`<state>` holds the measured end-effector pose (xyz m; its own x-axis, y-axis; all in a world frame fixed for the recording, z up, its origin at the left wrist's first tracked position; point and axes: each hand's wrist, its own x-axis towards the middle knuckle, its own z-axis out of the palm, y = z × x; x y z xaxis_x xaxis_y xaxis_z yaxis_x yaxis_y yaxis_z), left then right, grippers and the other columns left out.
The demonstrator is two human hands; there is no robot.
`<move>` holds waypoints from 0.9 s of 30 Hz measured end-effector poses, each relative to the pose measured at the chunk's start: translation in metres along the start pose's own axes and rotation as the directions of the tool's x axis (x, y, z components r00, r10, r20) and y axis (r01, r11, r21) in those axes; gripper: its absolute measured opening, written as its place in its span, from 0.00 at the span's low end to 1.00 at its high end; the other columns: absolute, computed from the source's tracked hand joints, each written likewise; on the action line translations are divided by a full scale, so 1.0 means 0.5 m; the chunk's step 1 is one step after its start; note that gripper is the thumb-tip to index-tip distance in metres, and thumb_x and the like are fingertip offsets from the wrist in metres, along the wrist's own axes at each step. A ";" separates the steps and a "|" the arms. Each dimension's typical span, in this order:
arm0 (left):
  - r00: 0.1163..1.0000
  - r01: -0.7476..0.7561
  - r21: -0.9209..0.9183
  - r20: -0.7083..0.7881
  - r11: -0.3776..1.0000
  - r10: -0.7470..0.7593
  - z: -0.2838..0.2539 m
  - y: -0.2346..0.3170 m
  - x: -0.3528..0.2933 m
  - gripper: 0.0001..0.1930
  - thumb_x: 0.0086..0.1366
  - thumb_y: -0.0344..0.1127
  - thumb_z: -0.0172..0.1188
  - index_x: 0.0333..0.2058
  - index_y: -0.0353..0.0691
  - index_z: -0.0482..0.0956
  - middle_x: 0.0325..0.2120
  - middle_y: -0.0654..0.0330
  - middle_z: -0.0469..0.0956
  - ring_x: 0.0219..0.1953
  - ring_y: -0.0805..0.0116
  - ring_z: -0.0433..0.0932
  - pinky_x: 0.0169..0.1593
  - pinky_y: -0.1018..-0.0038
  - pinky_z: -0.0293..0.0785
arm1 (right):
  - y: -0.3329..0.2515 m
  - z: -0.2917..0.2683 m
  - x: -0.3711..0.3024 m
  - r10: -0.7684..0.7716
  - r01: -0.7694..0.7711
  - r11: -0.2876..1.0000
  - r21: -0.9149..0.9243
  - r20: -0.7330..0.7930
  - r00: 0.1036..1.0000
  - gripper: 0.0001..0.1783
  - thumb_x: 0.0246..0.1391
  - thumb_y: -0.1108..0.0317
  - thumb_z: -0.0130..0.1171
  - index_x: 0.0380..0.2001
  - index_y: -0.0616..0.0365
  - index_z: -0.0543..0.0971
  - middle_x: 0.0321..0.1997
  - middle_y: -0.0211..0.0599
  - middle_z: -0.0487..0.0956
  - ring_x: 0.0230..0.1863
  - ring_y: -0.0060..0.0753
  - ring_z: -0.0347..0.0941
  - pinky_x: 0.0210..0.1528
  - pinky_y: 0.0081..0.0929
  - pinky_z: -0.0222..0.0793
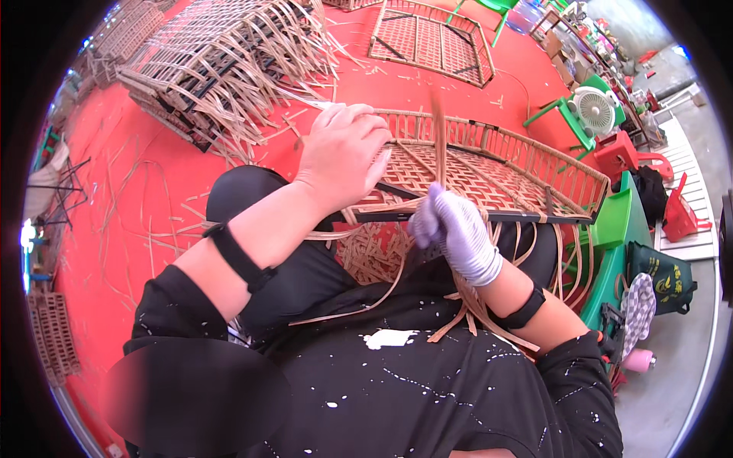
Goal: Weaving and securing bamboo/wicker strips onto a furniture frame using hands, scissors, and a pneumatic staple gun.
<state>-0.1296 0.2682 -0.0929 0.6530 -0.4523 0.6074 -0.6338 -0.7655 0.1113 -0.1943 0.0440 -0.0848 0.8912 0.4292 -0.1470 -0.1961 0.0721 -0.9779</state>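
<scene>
Across my lap lies a woven rattan panel (527,169) with a dark frame bar along its near edge and a railing of short upright rods around its far side. My bare left hand (343,149) is closed over the panel's left end, its fingertips partly hidden. Just above the near bar, my right hand (458,229), in a pale knit glove, is closed around a flat rattan strip (439,145). The strip stands up from the fist, its upper end blurred. Loose strip ends (475,305) hang below the right wrist.
Stacked woven panels (221,61) with ragged strip ends stand at upper left. Another panel (434,42) lies farther off on the red floor (137,229). Cut scraps (370,248) lie between my knees. At right are green chairs (611,217), a white fan (593,111) and red stools (617,156).
</scene>
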 end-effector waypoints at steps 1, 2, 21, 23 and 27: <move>1.000 0.007 0.033 -0.027 0.999 -0.006 0.009 -0.001 0.001 0.11 0.60 0.39 0.64 0.40 0.44 0.83 0.45 0.62 0.80 0.59 0.61 0.72 0.64 0.56 0.64 | -0.008 0.002 0.005 0.078 -0.064 0.982 0.178 -0.070 0.995 0.33 0.77 0.50 0.37 0.14 0.49 0.64 0.13 0.29 0.64 0.16 0.28 0.59 0.33 0.31 0.64; 0.999 0.019 0.065 -0.043 0.998 -0.016 0.015 -0.001 0.002 0.10 0.59 0.39 0.64 0.38 0.45 0.83 0.43 0.64 0.80 0.57 0.62 0.73 0.62 0.57 0.65 | -0.015 0.009 0.005 0.144 -0.111 0.926 0.360 -0.067 0.987 0.33 0.76 0.52 0.39 0.11 0.46 0.59 0.11 0.26 0.56 0.15 0.28 0.50 0.30 0.30 0.56; 0.978 0.014 -0.141 -0.203 0.990 -0.042 0.007 0.049 0.039 0.05 0.58 0.39 0.65 0.30 0.46 0.84 0.34 0.65 0.82 0.51 0.63 0.77 0.61 0.58 0.65 | -0.211 -0.058 -0.146 0.443 -0.225 0.856 -0.465 0.436 0.784 0.35 0.76 0.45 0.38 0.36 0.61 0.88 0.12 0.32 0.74 0.14 0.21 0.69 0.22 0.25 0.66; 0.981 0.003 -0.159 -0.191 0.987 -0.034 0.007 0.044 0.040 0.05 0.59 0.38 0.65 0.31 0.46 0.83 0.35 0.64 0.82 0.52 0.61 0.77 0.61 0.57 0.66 | -0.169 -0.058 -0.136 0.634 -0.304 0.452 -0.838 0.062 0.771 0.31 0.75 0.47 0.41 0.39 0.58 0.88 0.16 0.41 0.79 0.19 0.35 0.77 0.31 0.32 0.74; 0.993 -0.027 -0.213 -0.120 0.977 0.001 -0.004 0.028 0.038 0.05 0.61 0.37 0.64 0.35 0.46 0.83 0.37 0.63 0.82 0.54 0.58 0.77 0.60 0.56 0.67 | -0.112 -0.063 -0.130 0.550 0.127 0.305 -0.944 0.284 0.786 0.24 0.70 0.46 0.51 0.41 0.54 0.87 0.30 0.46 0.84 0.35 0.52 0.82 0.40 0.41 0.77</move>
<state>-0.1268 0.2500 -0.0783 0.5978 -0.3951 0.6975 -0.7249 -0.6380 0.2598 -0.2286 -0.0163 -0.0248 0.4764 0.6324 -0.6108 0.4395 -0.7730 -0.4575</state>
